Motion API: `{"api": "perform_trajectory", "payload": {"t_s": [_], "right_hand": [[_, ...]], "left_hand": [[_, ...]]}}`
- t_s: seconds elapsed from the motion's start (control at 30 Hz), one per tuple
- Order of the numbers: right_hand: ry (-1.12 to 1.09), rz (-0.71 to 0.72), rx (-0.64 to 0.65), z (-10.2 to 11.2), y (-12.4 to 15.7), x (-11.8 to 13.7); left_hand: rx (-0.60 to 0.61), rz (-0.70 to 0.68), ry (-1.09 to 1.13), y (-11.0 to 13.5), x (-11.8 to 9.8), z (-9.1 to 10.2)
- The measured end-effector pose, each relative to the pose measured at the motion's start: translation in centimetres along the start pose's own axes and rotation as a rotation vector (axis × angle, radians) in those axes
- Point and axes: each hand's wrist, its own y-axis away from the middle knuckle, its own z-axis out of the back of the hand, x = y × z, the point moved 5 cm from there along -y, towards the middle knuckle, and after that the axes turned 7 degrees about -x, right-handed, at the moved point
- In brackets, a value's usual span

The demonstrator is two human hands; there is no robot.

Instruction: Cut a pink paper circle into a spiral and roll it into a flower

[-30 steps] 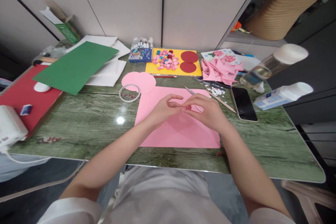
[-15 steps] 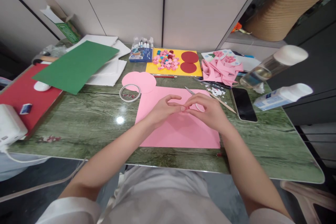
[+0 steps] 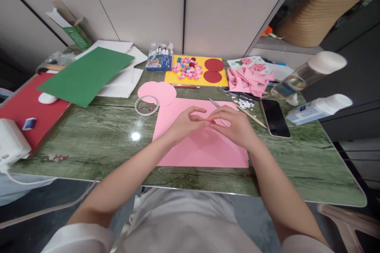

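Note:
My left hand [image 3: 187,123] and my right hand [image 3: 233,123] meet fingertip to fingertip above a pink paper sheet [image 3: 178,154]. Both are closed in a pinch around a small pink piece, mostly hidden by the fingers; its exact form is too small to tell. Scissors [image 3: 214,102] lie on the sheet, partly covered by my right hand. Left of the hands, pink paper circles [image 3: 162,91] overlap the sheet's upper corner, with a roll of tape [image 3: 147,113] against them.
Behind lies yellow paper [image 3: 169,79] with small coloured pieces [image 3: 188,69] and dark red circles [image 3: 213,65]. Pink scraps [image 3: 251,79], a phone [image 3: 275,118], a wooden stick [image 3: 252,116] and two bottles [image 3: 319,108] stand or lie right. Green paper [image 3: 89,73] and red paper [image 3: 56,118] are left.
The fingers of both hands have shifted slightly against each other around the small pink piece. Everything on the table stays in place.

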Motion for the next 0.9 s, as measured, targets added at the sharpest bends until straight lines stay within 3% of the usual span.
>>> {"api": "perform_trajectory", "payload": {"t_s": [0.13,0.3,0.67,0.8,0.9], "right_hand": [[0.078,0.013,-0.093,0.1,-0.1,0.2],[0.073,0.009,-0.112,0.0,0.0,0.2],[-0.135,-0.093,0.041,0.2,-0.1,-0.3],[-0.176,-0.065,0.127,-0.1,0.1,-0.5],[-0.158,-0.033,0.12,-0.1,0.1,-0.4]], "left_hand": [[-0.079,0.014,0.184,0.0,0.8,-0.4],[-0.066,0.026,0.292,0.0,1.0,-0.7],[-0.001,-0.029,0.118,-0.3,0.2,0.1],[0.08,0.009,-0.046,-0.2,-0.3,0.2],[0.111,0.019,-0.135,-0.1,-0.5,0.2]]}}
